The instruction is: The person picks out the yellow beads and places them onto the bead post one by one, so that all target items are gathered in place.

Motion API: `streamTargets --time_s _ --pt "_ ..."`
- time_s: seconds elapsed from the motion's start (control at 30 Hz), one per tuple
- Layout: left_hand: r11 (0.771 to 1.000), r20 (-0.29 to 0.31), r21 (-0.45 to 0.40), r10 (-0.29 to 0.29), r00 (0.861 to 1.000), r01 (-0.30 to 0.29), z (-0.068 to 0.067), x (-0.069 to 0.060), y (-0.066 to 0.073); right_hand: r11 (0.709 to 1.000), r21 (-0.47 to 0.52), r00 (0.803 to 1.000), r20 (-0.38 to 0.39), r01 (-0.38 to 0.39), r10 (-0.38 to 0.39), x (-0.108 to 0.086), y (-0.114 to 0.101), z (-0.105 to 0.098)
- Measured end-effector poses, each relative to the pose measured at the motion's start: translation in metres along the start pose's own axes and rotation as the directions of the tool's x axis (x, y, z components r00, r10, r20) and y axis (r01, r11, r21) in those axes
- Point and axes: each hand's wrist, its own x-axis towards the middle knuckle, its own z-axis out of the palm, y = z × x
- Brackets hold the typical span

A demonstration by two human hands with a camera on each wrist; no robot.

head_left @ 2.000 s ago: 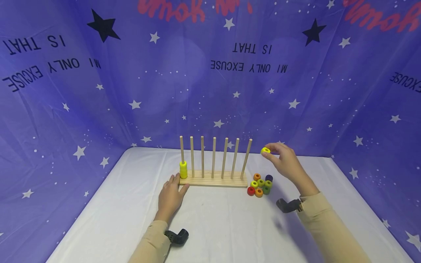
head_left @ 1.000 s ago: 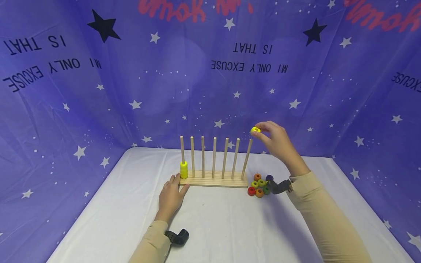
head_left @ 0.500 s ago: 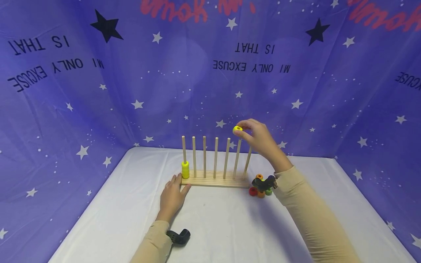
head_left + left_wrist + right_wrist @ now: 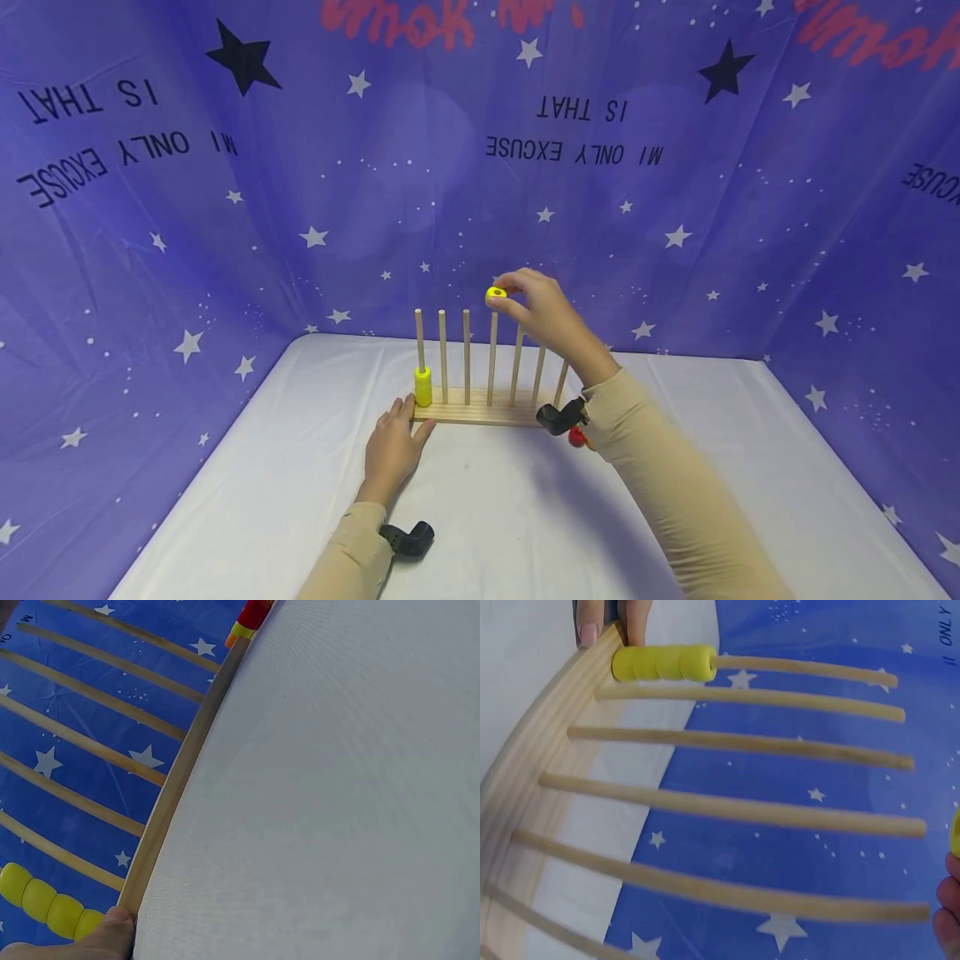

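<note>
A wooden peg rack (image 4: 480,414) with several upright dowels stands on the table. On its leftmost dowel sits a stack of yellow beads (image 4: 423,387), seen side-on in the right wrist view too. My left hand (image 4: 392,446) holds the left end of the rack's base, thumb at the front and fingers at the other side. Between thumb and fingertips, my right hand (image 4: 543,315) pinches a yellow bead (image 4: 496,294), its hole showing. That bead appears level with the top of the middle dowel in the head view; in the right wrist view a gap separates it from the dowel tips.
Loose beads, a red one (image 4: 577,437) among them, lie by the rack's right end, mostly hidden behind the right sleeve (image 4: 660,475). A white cloth (image 4: 480,517) covers the table. Purple star-printed fabric (image 4: 420,167) hangs behind and at both sides.
My right hand has lifted the yellow bead from beyond the rack's right end and carried it left above the dowels. The left hand stays at the base; the right forearm now covers most loose beads.
</note>
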Motion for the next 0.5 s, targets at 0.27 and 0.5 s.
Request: streamTargets --time_s 0.27,0.5 --pt "1.0 0.008 -0.006 -0.006 1.0 0.006 -0.001 0.0 0.001 0.999 -0.022 0.998 0.05 0.044 -0.043 0.017 -0.016 0.022" --pt "1.0 0.007 0.006 -0.003 1.0 0.003 0.0 -0.001 0.001 0.999 -0.022 0.996 0.078 0.037 -0.035 0.026 -0.029 0.039"
